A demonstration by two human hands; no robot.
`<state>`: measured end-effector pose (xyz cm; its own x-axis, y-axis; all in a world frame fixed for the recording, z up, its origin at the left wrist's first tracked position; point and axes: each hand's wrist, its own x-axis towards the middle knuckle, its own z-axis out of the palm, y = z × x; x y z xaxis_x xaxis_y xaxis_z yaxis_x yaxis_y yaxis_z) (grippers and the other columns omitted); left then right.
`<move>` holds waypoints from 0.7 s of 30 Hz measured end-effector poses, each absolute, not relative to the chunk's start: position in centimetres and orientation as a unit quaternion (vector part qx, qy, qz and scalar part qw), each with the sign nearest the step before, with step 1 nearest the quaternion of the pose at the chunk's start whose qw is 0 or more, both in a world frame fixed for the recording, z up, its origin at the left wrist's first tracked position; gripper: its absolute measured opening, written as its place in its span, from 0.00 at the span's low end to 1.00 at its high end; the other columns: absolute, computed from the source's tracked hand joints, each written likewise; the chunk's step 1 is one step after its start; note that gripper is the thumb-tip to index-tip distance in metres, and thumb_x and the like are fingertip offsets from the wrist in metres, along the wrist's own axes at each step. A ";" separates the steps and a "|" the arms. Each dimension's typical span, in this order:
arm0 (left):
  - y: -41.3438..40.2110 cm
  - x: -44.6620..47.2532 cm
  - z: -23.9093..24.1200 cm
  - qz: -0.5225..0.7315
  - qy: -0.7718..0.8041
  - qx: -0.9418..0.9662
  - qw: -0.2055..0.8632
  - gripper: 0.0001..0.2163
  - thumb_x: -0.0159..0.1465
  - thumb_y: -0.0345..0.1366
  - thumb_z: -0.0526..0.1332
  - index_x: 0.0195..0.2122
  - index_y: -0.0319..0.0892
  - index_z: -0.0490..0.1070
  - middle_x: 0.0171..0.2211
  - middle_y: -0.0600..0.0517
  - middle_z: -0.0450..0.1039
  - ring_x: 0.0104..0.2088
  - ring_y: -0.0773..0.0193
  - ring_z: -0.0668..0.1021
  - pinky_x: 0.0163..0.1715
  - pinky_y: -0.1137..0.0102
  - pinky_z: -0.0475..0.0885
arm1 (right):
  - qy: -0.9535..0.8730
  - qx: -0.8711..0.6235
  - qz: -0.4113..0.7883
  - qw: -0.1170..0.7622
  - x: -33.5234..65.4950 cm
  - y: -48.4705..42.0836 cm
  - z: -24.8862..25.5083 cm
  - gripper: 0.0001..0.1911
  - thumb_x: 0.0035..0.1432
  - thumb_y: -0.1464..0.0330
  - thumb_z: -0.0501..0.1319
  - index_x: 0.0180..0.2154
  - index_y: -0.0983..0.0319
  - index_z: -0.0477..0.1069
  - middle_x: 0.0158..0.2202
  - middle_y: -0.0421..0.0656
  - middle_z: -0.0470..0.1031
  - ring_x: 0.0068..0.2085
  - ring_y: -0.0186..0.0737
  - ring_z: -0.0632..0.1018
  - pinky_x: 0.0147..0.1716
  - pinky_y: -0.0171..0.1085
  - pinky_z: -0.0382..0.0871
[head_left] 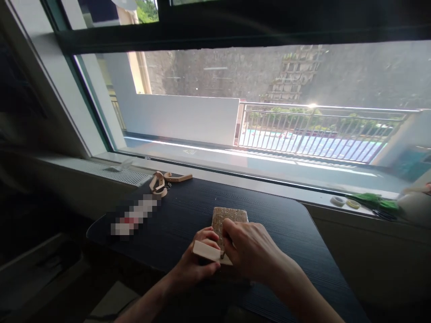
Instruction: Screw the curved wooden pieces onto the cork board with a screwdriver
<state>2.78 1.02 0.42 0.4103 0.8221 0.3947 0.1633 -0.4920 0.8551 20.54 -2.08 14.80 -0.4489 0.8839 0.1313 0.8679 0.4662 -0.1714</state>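
From where I watch, the head view gives me a pale wooden piece [206,251] in the left hand [192,268], low over the near part of the black table [188,211]. The piece looks smooth and light tan, with a flat, roughly rectangular face, softly rounded corners and a shadowed lower edge. I see the left fingers curled behind it and the thumb below, so that hand is grasping it.

The right hand [254,244] sits just beside the piece's right end, its fingers bent inward; their tips are hidden from me, so I cannot tell what they grip. A small dark brown bit shows between the piece and those fingers.

Beyond and partly under the hands I make out a speckled brown board [230,215], rough-surfaced, with rounded far corners. Well apart, at the table's far left corner, lie curved wooden pieces [178,177], similarly pale.
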 end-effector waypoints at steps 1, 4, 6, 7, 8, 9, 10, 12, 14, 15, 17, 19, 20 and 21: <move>0.9 2.9 0.6 0.439 0.333 0.745 0.377 0.14 0.49 0.32 0.66 0.39 0.45 0.72 0.49 0.46 0.66 0.59 0.49 0.58 0.59 0.54 0.56 | -0.857 -0.505 0.039 0.100 20.8 -2.1 14.8 0.08 0.60 0.65 0.50 0.33 0.60 0.64 0.28 0.42 0.74 0.28 0.35 0.74 0.24 0.36 0.45; 0.4 3.2 1.0 0.438 0.343 0.742 0.373 0.13 0.49 0.31 0.66 0.38 0.45 0.73 0.49 0.47 0.66 0.59 0.50 0.60 0.59 0.56 0.56 | -0.881 -0.463 0.031 0.091 21.4 -1.8 15.0 0.08 0.60 0.64 0.51 0.32 0.61 0.64 0.28 0.42 0.74 0.29 0.36 0.74 0.24 0.36 0.46; 0.3 3.4 1.3 0.441 0.349 0.739 0.371 0.13 0.49 0.31 0.66 0.37 0.45 0.73 0.49 0.47 0.66 0.58 0.51 0.61 0.59 0.57 0.56 | -0.892 -0.446 0.019 0.078 21.7 -1.3 15.3 0.08 0.60 0.65 0.50 0.33 0.60 0.64 0.28 0.41 0.74 0.29 0.36 0.74 0.25 0.35 0.47; 0.2 3.4 1.4 0.443 0.349 0.738 0.370 0.12 0.49 0.31 0.66 0.36 0.44 0.73 0.49 0.47 0.66 0.57 0.52 0.62 0.58 0.57 0.57 | -0.891 -0.448 0.017 0.075 21.8 -1.1 15.4 0.09 0.61 0.65 0.49 0.33 0.60 0.64 0.28 0.41 0.74 0.29 0.36 0.74 0.25 0.35 0.48; 0.2 3.4 1.5 0.445 0.349 0.738 0.369 0.12 0.49 0.30 0.66 0.36 0.44 0.73 0.49 0.47 0.66 0.57 0.52 0.63 0.58 0.57 0.57 | -0.889 -0.451 0.015 0.071 21.7 -1.0 15.6 0.09 0.61 0.65 0.49 0.33 0.60 0.64 0.29 0.41 0.74 0.30 0.37 0.74 0.26 0.35 0.49; 0.2 3.4 1.5 0.446 0.348 0.738 0.368 0.12 0.49 0.31 0.66 0.36 0.44 0.73 0.49 0.47 0.66 0.57 0.52 0.63 0.58 0.57 0.57 | -0.887 -0.456 0.014 0.068 21.6 -1.0 15.7 0.09 0.61 0.65 0.49 0.33 0.60 0.65 0.29 0.41 0.74 0.31 0.38 0.74 0.26 0.35 0.50; 0.2 3.4 1.6 0.444 0.347 0.739 0.369 0.12 0.49 0.31 0.66 0.36 0.44 0.73 0.49 0.47 0.66 0.56 0.52 0.64 0.58 0.57 0.57 | -0.884 -0.462 0.013 0.065 21.4 -1.0 15.8 0.09 0.61 0.64 0.49 0.33 0.60 0.65 0.30 0.41 0.74 0.32 0.38 0.75 0.27 0.35 0.52; 0.2 3.3 1.6 0.438 0.343 0.741 0.376 0.12 0.48 0.32 0.67 0.36 0.43 0.73 0.50 0.46 0.66 0.55 0.52 0.65 0.57 0.58 0.58 | -0.878 -0.475 0.007 0.060 20.9 -1.5 15.9 0.10 0.61 0.63 0.49 0.34 0.60 0.65 0.30 0.42 0.75 0.33 0.40 0.75 0.29 0.36 0.54; 0.1 3.1 1.5 0.436 0.337 0.737 0.391 0.12 0.49 0.33 0.67 0.36 0.43 0.74 0.50 0.47 0.65 0.54 0.52 0.66 0.56 0.59 0.60 | -0.869 -0.492 -0.004 0.057 20.2 -2.0 16.0 0.11 0.61 0.62 0.48 0.34 0.60 0.66 0.31 0.43 0.75 0.33 0.41 0.75 0.29 0.36 0.55; 0.1 3.0 1.4 0.438 0.334 0.733 0.399 0.12 0.49 0.33 0.67 0.37 0.43 0.74 0.50 0.47 0.65 0.54 0.53 0.66 0.56 0.59 0.60 | -0.864 -0.501 -0.010 0.056 19.9 -2.2 15.9 0.11 0.61 0.62 0.48 0.34 0.60 0.65 0.31 0.43 0.75 0.33 0.42 0.75 0.29 0.36 0.56; 0.1 2.8 1.2 0.443 0.326 0.727 0.410 0.12 0.50 0.34 0.66 0.37 0.44 0.73 0.50 0.47 0.65 0.53 0.53 0.67 0.56 0.60 0.60 | -0.854 -0.518 -0.019 0.054 19.3 -2.7 15.8 0.10 0.61 0.65 0.48 0.34 0.60 0.65 0.33 0.44 0.75 0.33 0.41 0.75 0.29 0.36 0.57; 0.1 2.6 1.1 0.449 0.315 0.730 0.408 0.12 0.51 0.35 0.66 0.37 0.43 0.73 0.49 0.47 0.67 0.53 0.53 0.67 0.56 0.59 0.60 | -0.843 -0.535 -0.025 0.050 18.8 -3.2 15.8 0.09 0.60 0.67 0.48 0.35 0.60 0.65 0.33 0.44 0.75 0.34 0.41 0.76 0.28 0.35 0.57; 0.1 2.5 1.1 0.454 0.307 0.732 0.405 0.12 0.50 0.35 0.67 0.38 0.43 0.73 0.48 0.46 0.68 0.54 0.52 0.67 0.56 0.58 0.59 | -0.839 -0.542 -0.029 0.047 18.5 -3.4 15.8 0.10 0.61 0.67 0.47 0.36 0.61 0.65 0.34 0.44 0.75 0.34 0.41 0.76 0.28 0.35 0.58; 0.2 2.4 1.0 0.461 0.298 0.735 0.399 0.13 0.50 0.35 0.67 0.38 0.43 0.73 0.47 0.46 0.68 0.54 0.51 0.66 0.56 0.57 0.59 | -0.836 -0.546 -0.036 0.044 18.2 -3.8 15.8 0.10 0.61 0.67 0.47 0.36 0.61 0.65 0.34 0.45 0.75 0.34 0.41 0.76 0.29 0.35 0.58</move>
<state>2.40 0.17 1.04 0.3980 0.8058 0.4386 0.0702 -0.5034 0.8612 18.23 -3.77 15.85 -0.3990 0.9100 0.1127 0.9163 0.4004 0.0112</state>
